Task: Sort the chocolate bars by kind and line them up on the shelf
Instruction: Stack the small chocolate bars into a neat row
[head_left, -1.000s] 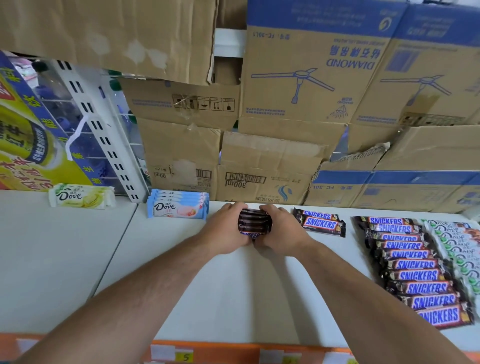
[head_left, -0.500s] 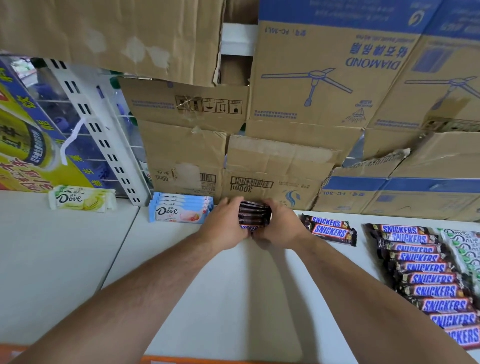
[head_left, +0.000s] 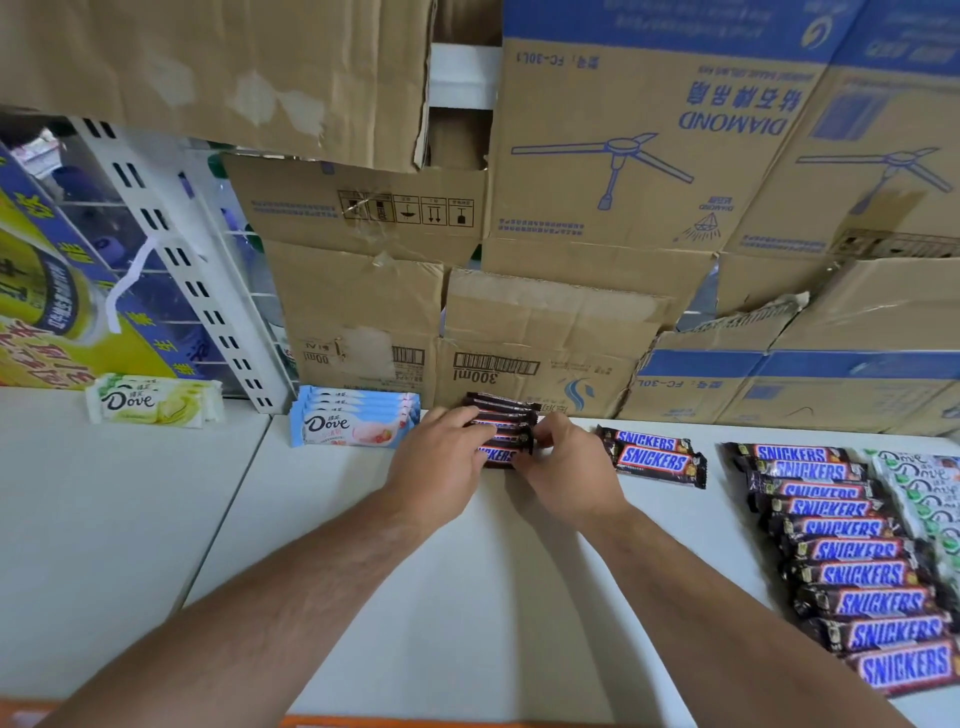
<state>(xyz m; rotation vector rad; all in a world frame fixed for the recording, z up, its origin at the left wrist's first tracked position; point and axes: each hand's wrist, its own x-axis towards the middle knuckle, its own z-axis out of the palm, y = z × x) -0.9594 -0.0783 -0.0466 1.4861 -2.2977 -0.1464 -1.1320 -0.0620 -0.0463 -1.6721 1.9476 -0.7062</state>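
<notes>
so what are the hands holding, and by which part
A bunch of Snickers bars: left hand grips their left ends, right hand pinches their right ends.

Snickers row (head_left: 852, 551): ten; Snickers pair (head_left: 652, 457): two; held stack (head_left: 506, 415): unclear. Blue Dove (head_left: 353, 423): about four. Yellow-green Dove (head_left: 150, 401): unclear.
</notes>
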